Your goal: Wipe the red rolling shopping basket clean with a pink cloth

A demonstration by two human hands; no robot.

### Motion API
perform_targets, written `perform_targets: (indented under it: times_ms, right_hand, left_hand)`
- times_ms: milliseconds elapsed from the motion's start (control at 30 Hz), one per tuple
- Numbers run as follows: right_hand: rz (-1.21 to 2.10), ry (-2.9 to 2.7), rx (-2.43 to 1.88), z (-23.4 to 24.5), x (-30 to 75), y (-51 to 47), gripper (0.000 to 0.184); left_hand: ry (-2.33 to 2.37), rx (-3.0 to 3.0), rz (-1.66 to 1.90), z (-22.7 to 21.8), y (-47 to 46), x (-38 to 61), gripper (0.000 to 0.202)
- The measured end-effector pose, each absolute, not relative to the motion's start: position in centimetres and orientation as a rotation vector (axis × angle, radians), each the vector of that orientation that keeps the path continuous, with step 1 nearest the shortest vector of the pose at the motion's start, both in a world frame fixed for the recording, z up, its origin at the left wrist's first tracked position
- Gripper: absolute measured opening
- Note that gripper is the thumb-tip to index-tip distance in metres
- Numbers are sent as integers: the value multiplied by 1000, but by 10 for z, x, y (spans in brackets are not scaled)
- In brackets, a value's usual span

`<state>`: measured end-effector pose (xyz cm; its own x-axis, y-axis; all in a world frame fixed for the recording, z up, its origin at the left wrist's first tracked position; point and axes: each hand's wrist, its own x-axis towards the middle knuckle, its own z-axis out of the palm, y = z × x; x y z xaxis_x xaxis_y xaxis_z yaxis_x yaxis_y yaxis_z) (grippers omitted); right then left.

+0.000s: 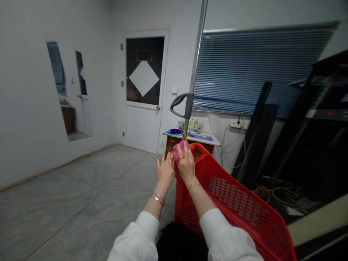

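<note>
Bunched under the fingers of my right hand (186,166) is a pink cloth (175,154). That hand presses the cloth at the upper end of a red plastic basket (217,165), by the foot of a metal pole. My left hand (166,171) lies beside it, fingers stretched and apart, the fingertips at the basket's edge next to the cloth. The basket is tilted and has slotted sides. From its upper end rises the metal pole (196,54) with a grey loop handle (187,105). The cloth hides the part of the basket underneath it.
Beyond the basket stands a small desk (214,140) with bottles and a purple cloth (176,131). A white door (143,127) and a wall mirror (71,105) are farther back. Black panels (252,134), cables and dark equipment stand at right. Grey floor (89,192) lies at left.
</note>
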<state>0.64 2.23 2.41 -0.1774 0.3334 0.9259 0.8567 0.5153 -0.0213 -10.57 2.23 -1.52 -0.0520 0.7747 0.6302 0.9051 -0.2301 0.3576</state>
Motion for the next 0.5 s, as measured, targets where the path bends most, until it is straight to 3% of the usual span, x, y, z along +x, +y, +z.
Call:
perform_targets:
  times_ms: [100, 333, 500]
  right_hand:
    - [-645, -1750, -994, 17, 6, 22, 51]
    - [-613, -1627, -960, 103, 15, 39, 53]
    - [-657, -1687, -962, 38, 14, 29, 54]
  left_hand:
    - [-1816, -2063, -1124, -13, 20, -108, 49]
    - [-1835, -2044, -1144, -15, 21, -107, 47]
    - [-1831, -2049, -1101, -13, 22, -107, 48]
